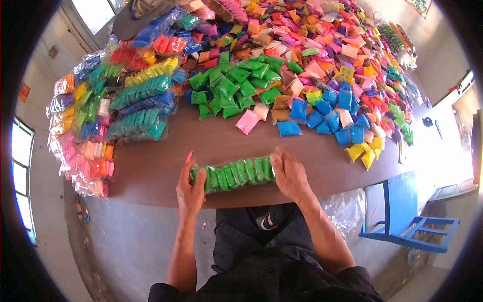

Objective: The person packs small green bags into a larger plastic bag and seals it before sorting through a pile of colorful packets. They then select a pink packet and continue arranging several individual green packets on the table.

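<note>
- Nearest is the person's black shirt [271, 279], with a shoe [266, 221] showing beyond it, below the table's near edge.
- The left hand [190, 189] grasps the left end of a clear-wrapped row of green packets [234, 174], its thumb pressed along the near side.
- The right hand [291, 176] grasps the right end of the same row, so the wrapped pack stretches between both hands.
- The pack is over the near part of the brown table [151, 171]; whether it touches the surface cannot be told.
- A small pink piece [189, 156] shows just beside the left hand's fingertips.
- Farther off, loose green packets [231, 88] lie piled, with a pink packet [247, 122] at their near side.
- Right of them lie blue packets [327, 113], then yellow packets [366, 152].
- A large mixed-colour heap [302, 35] covers the far side.
- Bagged packs [141, 95] in many colours are stacked at left.
- A blue chair [402, 206] is at right, near a clear plastic bag [347, 211].
</note>
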`<act>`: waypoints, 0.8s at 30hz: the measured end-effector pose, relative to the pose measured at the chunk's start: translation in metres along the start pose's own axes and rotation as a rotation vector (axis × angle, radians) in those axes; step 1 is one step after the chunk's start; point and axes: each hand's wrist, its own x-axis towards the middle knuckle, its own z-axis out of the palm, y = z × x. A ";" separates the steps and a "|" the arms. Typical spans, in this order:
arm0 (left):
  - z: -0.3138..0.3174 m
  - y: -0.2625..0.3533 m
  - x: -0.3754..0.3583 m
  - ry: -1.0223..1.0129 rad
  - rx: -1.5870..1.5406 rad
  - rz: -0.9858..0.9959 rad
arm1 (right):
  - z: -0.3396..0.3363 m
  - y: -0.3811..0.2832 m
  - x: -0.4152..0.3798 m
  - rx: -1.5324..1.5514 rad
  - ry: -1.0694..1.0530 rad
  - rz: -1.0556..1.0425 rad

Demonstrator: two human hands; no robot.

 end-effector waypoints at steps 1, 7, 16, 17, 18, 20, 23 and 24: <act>0.002 0.007 -0.003 0.025 0.010 -0.020 | -0.004 -0.002 0.000 0.049 -0.039 0.026; 0.009 -0.010 0.005 0.066 0.335 0.299 | 0.002 0.000 -0.010 0.077 -0.012 -0.078; 0.011 -0.023 0.013 0.141 0.336 0.484 | 0.007 0.032 -0.020 0.238 0.027 0.096; 0.006 -0.019 0.011 0.081 0.244 0.338 | 0.008 0.039 -0.020 0.286 0.024 0.124; -0.002 -0.008 0.006 0.023 0.152 0.195 | 0.006 0.035 -0.017 0.335 0.022 0.150; -0.012 -0.003 0.002 -0.039 -0.029 0.076 | 0.001 0.024 -0.019 0.469 0.037 0.257; -0.013 -0.022 -0.004 -0.059 -0.221 0.118 | 0.001 0.016 -0.019 0.539 0.021 0.347; -0.012 -0.027 -0.004 -0.069 -0.231 0.124 | 0.000 0.011 -0.019 0.525 0.017 0.353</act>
